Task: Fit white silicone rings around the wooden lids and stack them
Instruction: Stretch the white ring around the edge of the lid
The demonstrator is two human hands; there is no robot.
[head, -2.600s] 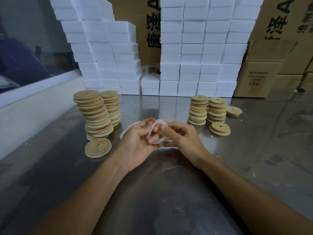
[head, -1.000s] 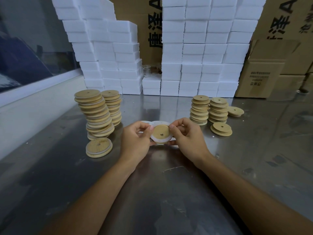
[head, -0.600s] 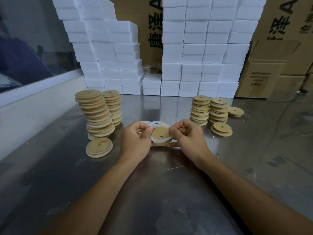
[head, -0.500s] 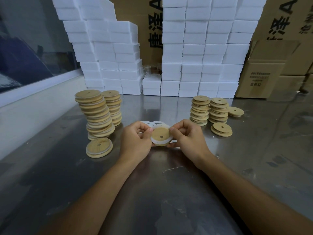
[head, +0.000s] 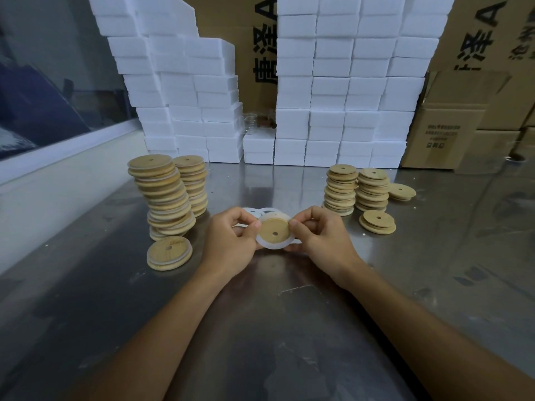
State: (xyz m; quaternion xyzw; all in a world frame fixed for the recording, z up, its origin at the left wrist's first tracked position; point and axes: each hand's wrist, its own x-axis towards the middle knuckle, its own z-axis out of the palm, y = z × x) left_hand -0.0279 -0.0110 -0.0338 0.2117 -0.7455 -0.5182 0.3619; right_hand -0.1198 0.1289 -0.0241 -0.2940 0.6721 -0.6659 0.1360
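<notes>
Single head-worn view, forward and down; close over metal table (head: 260, 328); both forearms entering from below

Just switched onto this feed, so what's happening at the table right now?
A person is fitting a white silicone ring around a wooden lid, held above the metal table between the left hand and right hand, both pinching its edges. Tall stacks of lids with white bands stand on the left, with one short pile in front. Stacks of bare-looking lids wait on the right. Spare rings lie behind the hands.

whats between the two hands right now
A wooden lid with a white ring around it, pinched by left hand and right hand, in the head view.
</notes>
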